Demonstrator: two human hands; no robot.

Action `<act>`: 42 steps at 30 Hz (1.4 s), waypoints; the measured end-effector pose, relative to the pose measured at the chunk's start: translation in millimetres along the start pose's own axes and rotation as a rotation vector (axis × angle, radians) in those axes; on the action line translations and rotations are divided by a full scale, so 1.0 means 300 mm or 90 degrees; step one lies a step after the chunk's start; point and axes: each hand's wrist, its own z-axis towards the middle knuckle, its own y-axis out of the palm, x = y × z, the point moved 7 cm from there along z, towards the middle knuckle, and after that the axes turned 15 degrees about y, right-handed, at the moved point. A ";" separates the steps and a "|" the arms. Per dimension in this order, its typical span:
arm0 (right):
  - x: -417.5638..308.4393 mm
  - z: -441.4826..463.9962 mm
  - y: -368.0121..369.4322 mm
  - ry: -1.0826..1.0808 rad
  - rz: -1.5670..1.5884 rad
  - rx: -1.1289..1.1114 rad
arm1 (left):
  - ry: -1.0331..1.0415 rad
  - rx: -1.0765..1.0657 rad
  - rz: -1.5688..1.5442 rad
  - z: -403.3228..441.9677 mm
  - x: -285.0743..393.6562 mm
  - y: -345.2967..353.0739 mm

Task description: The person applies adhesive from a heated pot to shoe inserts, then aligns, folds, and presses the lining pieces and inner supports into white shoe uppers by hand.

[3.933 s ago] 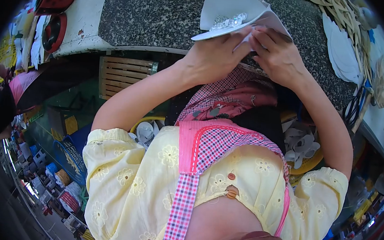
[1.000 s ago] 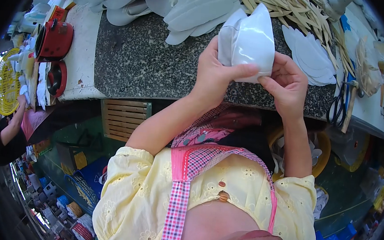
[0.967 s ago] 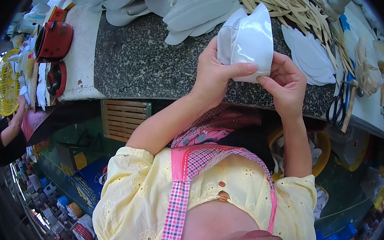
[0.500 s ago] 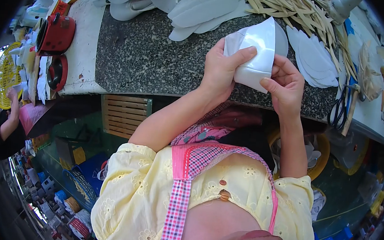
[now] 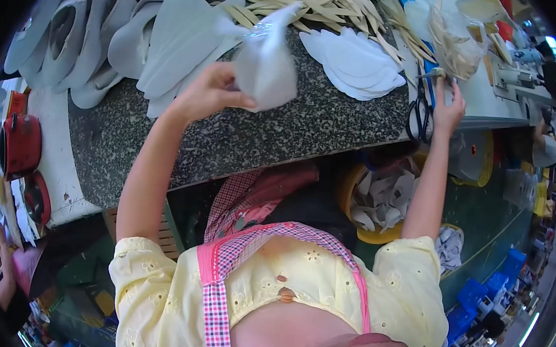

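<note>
My left hand [image 5: 213, 94] grips a white shoe upper [image 5: 265, 73] by its near left edge, thumb in front. The upper is held upright above the speckled dark stone worktop [image 5: 227, 146] and is blurred by motion. Far to the right, my right hand [image 5: 449, 109] reaches up beside black-handled scissors [image 5: 420, 118]. Its fingers come together at a small metal-ended tool [image 5: 438, 72]; most of whatever they hold is hidden. Between the hands lies a fanned stack of white cut pieces [image 5: 357, 61].
Several white shoe uppers [image 5: 64, 42] crowd the back left, with thin beige strips [image 5: 319, 2] at the back. A clear plastic bag [image 5: 457, 47] lies at the right. Below the bench edge stands a yellow basket [image 5: 350, 193] of white scraps. A red box [image 5: 19, 144] is at the left.
My right hand has let go of the white upper and moved right to the scissors. The left hand has carried the upper leftward. The view has turned to the right.
</note>
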 end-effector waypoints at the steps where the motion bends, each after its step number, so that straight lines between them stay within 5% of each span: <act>1: 0.095 0.038 0.039 0.006 -0.134 -0.006 | -0.006 0.028 -0.021 -0.038 -0.022 -0.017; 3: 0.176 0.066 0.126 0.037 -0.382 -0.094 | 0.003 0.032 0.017 -0.086 -0.034 -0.038; 8: 0.260 0.218 0.182 0.048 -0.160 -0.203 | 0.053 -0.029 0.272 -0.212 0.020 -0.060; 9: 0.278 0.239 0.159 0.045 -0.058 -0.196 | 0.151 -0.025 0.311 -0.217 0.060 -0.035; 10: 0.211 0.184 0.084 0.162 0.000 -0.261 | 0.229 -0.044 0.398 -0.224 0.081 -0.022; 12: -0.040 -0.023 -0.079 0.153 0.336 -0.311 | 0.220 -0.041 0.465 -0.230 0.064 -0.009; 14: -0.323 -0.291 -0.209 0.050 0.409 -0.402 | 0.089 0.007 0.408 -0.208 0.038 -0.016; 20: -0.624 -0.734 -0.126 -0.355 0.213 -0.597 | 0.078 0.009 0.385 -0.153 0.020 -0.021; 21: -0.654 -0.756 -0.142 -0.446 0.174 -0.539 | 0.076 -0.010 0.400 -0.164 0.008 -0.017; 25: -0.724 -0.739 -0.240 -0.345 0.299 -0.536 | 0.111 -0.008 0.385 -0.203 -0.045 -0.030; 28: -0.710 -0.867 -0.090 -0.557 0.098 -0.486 | 0.142 0.004 0.372 -0.222 -0.040 -0.021; 30: -0.716 -0.840 -0.035 -0.499 -0.127 -0.581 | 0.155 0.014 0.368 -0.231 -0.037 -0.002; 33: -0.841 -0.760 -0.199 -0.541 0.143 -0.511 | 0.108 0.000 0.381 -0.221 -0.053 -0.025; 36: -0.787 -0.830 -0.172 -0.592 0.051 -0.411 | 0.106 -0.004 0.401 -0.227 -0.063 -0.017; 40: -0.810 -0.780 -0.108 -0.499 -0.091 -0.597 | 0.081 -0.028 0.382 -0.230 -0.033 -0.006; 42: -0.838 -0.772 -0.151 -0.546 0.100 -0.544 | 0.107 0.029 0.370 -0.230 -0.057 -0.029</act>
